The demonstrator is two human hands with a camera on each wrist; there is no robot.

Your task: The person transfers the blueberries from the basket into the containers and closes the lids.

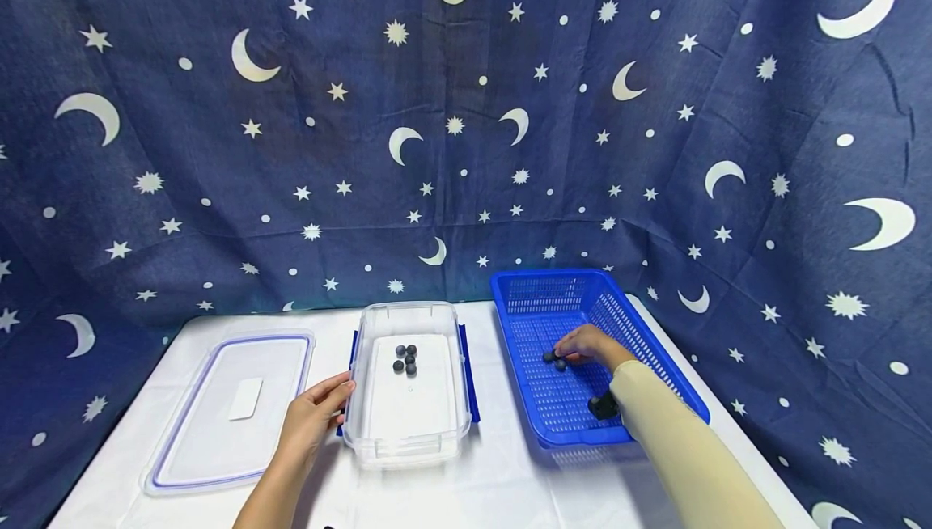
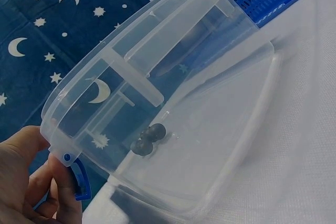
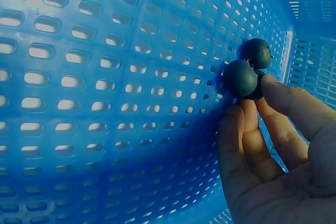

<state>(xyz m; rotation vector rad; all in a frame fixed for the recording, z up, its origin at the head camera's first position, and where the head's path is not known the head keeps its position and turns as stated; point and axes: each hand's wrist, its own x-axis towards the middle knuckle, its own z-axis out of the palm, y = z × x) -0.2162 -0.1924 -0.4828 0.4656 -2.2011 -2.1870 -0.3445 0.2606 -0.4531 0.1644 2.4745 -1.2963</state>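
My left hand [image 1: 315,412] grips the left rim of a clear plastic container [image 1: 408,450], thumb on top and fingers below. In the left wrist view, the fingers touch the rim corner beside a blue clip [image 2: 82,179]. Several small dark balls [image 1: 411,369] lie together on the container floor. Over at the right, my right hand [image 1: 586,344] reaches down into a blue plastic basket [image 1: 535,408]. Its thumb and fingers pinch a dark ball [image 3: 258,92], mostly hidden behind another dark ball [image 3: 240,78]. One more ball [image 3: 256,51] sits just beyond these.
A clear lid with a purple-blue seal [image 1: 211,464] lies flat at the left, a white rectangular piece [image 1: 246,398] on it. Container, lid and basket share a white-covered table [image 1: 502,488]. A dark blue curtain [image 1: 451,189] with moons and stars hangs behind.
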